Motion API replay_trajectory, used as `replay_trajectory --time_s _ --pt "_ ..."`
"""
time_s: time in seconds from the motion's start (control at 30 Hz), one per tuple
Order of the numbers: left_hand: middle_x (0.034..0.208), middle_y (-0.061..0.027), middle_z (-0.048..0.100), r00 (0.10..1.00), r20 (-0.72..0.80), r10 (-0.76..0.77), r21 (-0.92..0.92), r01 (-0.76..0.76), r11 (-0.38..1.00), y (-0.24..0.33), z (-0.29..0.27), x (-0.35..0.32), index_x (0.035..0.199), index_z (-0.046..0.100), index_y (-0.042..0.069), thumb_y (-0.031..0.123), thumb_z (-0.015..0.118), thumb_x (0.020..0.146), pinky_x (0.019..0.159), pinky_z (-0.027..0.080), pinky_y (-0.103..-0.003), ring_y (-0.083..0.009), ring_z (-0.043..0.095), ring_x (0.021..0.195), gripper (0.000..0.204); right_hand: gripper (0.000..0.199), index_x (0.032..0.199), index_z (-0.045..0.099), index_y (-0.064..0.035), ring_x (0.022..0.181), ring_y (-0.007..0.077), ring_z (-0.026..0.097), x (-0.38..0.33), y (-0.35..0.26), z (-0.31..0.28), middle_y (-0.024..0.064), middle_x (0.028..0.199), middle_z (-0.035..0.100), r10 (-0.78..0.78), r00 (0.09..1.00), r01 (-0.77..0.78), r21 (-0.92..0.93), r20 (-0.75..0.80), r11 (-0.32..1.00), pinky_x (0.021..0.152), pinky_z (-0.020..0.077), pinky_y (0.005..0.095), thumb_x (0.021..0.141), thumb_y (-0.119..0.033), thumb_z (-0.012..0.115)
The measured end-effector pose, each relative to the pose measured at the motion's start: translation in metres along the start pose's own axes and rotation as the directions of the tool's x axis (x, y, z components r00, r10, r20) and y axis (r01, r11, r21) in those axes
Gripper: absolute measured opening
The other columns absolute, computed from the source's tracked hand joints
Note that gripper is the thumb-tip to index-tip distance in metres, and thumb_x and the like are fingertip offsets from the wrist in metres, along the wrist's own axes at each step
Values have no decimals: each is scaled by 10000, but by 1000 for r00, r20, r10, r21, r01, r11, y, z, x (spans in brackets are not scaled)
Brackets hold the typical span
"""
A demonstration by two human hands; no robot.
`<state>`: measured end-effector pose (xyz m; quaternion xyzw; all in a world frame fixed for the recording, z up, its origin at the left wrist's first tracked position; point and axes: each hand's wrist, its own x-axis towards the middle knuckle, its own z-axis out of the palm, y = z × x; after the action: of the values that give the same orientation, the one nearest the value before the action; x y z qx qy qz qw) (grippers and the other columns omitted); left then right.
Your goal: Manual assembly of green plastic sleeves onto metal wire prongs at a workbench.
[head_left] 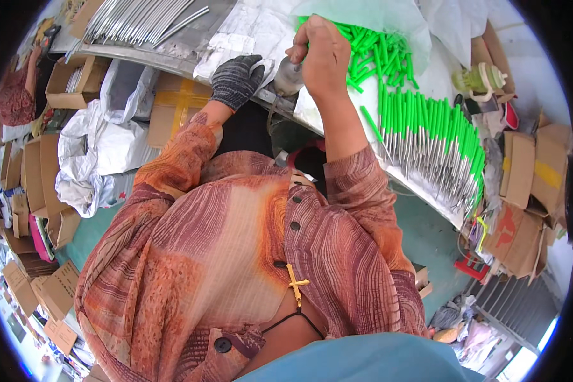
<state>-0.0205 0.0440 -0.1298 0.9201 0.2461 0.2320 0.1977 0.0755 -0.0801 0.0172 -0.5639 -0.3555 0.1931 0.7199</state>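
The bare right hand [325,54] was clenched around a green-handled metal rod [302,38] above the workbench [235,38], the gloved left hand [235,79] rested open nearby; the rod seemed light, stiff, best held by its handle.

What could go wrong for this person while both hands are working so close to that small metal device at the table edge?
The bare right hand grips a green-handled piece just above the grey metal device, so fingers might get pinched. The gloved left hand rests close beside it. The row of green-handled rods lies near the table's edge and might slide off.
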Motion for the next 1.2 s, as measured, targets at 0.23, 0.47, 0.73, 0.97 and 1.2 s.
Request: replay_trajectory --time_s 0.23,0.47,0.73,0.97,1.2 --pt "956 -150 639 999 37 -19 -8 20 1000 -1 5 5 1025 637 86 325 556 828 787 461 -391 -322 599 884 321 338 802 570 13 667 180 562 -9 -4 0 96 681 586 -58 998 58 -117 -1 991 657 445 307 928 -239 382" --pt "952 -152 639 999 30 13 21 -14 1000 -2 11 6 1016 642 91 323 549 812 811 454 -401 -311 599 893 322 336 1210 446 -2 700 278 570 -22 -22 -43 155 790 562 -237 965 262 -487 114 833 690 441 331 923 -177 438" --pt "952 -157 645 998 -5 64 -35 -64 997 -11 25 5 1016 640 51 276 564 816 819 468 -374 -296 612 895 311 234 975 551 9 814 409 557 -97 75 -196 203 824 595 -2 979 -203 -977 -204 70 702 466 468 762 -81 517" --pt "991 -165 637 998 64 22 -16 -21 1000 -10 23 3 1034 634 35 256 559 820 845 453 -370 -298 603 936 316 112 842 529 -25 751 352 561 -118 46 -212 176 821 578 60 993 -103 -995 -104 -13 644 465 447 734 -33 500" --pt "1009 -164 632 994 93 -58 22 56 998 -13 17 4 1050 627 34 251 548 834 853 447 -373 -299 600 946 317 258 1055 489 -20 835 366 552 -85 -62 -378 202 919 549 -363 881 -396 -893 -303 -214 680 471 449 807 -88 469"
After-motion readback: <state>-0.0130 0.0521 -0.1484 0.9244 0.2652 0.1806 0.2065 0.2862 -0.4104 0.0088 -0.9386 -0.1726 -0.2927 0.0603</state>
